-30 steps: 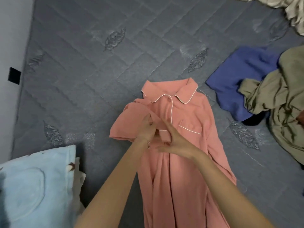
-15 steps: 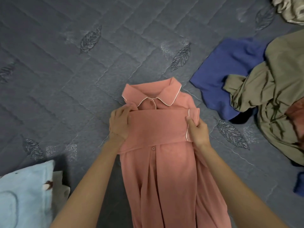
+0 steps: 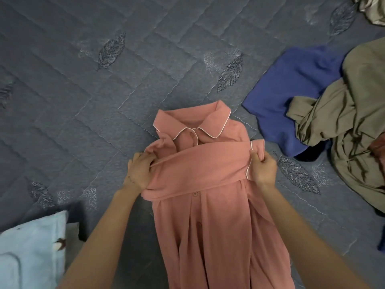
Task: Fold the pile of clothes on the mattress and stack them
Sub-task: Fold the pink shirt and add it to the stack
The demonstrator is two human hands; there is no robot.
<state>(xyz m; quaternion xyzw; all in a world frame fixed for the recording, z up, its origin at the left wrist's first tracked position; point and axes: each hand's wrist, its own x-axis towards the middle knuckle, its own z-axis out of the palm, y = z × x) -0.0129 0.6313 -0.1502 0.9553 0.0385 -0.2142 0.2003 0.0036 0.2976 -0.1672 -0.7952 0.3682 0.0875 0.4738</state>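
A salmon-pink collared shirt (image 3: 210,222) with white piping lies front-up on the grey quilted mattress (image 3: 108,105), collar pointing away from me. One sleeve is laid straight across its chest. My left hand (image 3: 139,171) grips the fabric at the shirt's left edge, where that sleeve folds over. My right hand (image 3: 263,169) pinches the sleeve's piped cuff at the right edge. To the right lies the unfolded pile: a blue garment (image 3: 291,97) and a crumpled olive garment (image 3: 354,126).
A light blue folded item (image 3: 29,251) with a small print sits at the lower left. More pale cloth (image 3: 370,9) shows at the top right corner, and a dark blue scrap (image 3: 381,243) at the right edge.
The hands met at the shirt's chest holding the left sleeve, then spread apart and stretched that sleeve across the chest. The view has shifted slightly closer.
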